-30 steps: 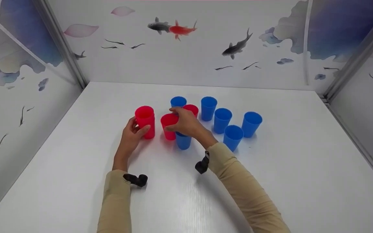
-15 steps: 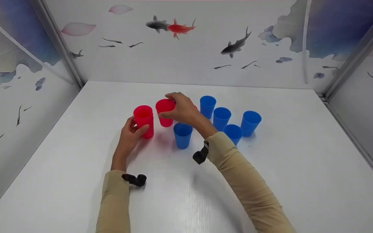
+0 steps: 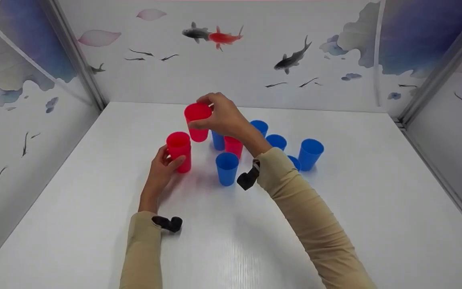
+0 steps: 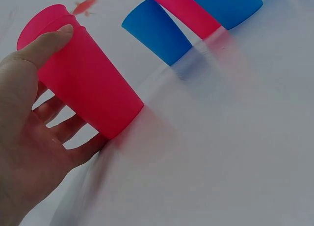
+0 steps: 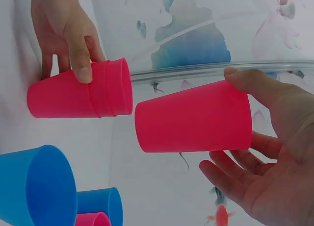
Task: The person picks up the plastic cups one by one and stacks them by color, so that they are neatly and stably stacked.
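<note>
My left hand (image 3: 159,172) grips a stack of nested red plastic cups (image 3: 183,150), upright on the white table. In the left wrist view, the thumb lies near the rims of the stack (image 4: 93,79) and the fingers curl behind it. My right hand (image 3: 229,116) holds another red cup (image 3: 199,135) by its upper part, thumb on one side and fingers on the other. That cup is raised, just behind and above the stack in the head view. In the right wrist view, the base of the held cup (image 5: 194,120) is close to the stack's top rim (image 5: 126,86).
A blue cup (image 3: 227,170) stands right of the stack, with a red cup (image 3: 234,147) and a blue cup (image 3: 217,141) behind it. Several more blue cups (image 3: 311,154) stand farther right, some partly hidden by the right arm. Printed panels (image 3: 239,80) wall the table (image 3: 199,241).
My right hand has lifted the red cup from beside the front blue cup and carried it up, back and left toward the stack. My left hand has stayed on the stack.
</note>
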The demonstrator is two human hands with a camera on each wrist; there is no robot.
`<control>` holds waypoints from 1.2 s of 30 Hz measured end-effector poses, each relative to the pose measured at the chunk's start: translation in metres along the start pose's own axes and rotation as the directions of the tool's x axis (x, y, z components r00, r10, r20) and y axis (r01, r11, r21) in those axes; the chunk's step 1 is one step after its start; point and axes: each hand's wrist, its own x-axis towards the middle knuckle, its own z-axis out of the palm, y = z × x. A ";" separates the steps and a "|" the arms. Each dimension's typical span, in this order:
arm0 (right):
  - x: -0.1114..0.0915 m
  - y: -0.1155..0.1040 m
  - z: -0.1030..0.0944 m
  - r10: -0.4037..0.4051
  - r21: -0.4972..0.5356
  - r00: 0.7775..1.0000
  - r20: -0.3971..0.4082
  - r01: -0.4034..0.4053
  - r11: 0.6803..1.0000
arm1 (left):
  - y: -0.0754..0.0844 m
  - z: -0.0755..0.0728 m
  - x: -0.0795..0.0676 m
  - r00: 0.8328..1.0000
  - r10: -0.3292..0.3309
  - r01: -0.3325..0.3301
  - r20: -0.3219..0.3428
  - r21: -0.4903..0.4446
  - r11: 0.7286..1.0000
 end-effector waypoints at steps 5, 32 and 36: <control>0.001 -0.009 0.002 -0.026 -0.001 1.000 -0.003 0.026 1.000 | -0.001 0.001 0.001 1.000 0.013 -0.013 0.001 0.007 1.000; 0.016 0.001 0.048 -0.033 0.173 0.997 0.074 0.020 0.985 | -0.001 -0.001 -0.001 0.999 0.034 -0.034 0.019 0.004 0.999; 0.013 0.007 0.043 -0.059 0.167 0.996 0.064 0.047 0.985 | 0.000 0.000 -0.002 0.999 0.033 -0.033 0.028 0.000 0.999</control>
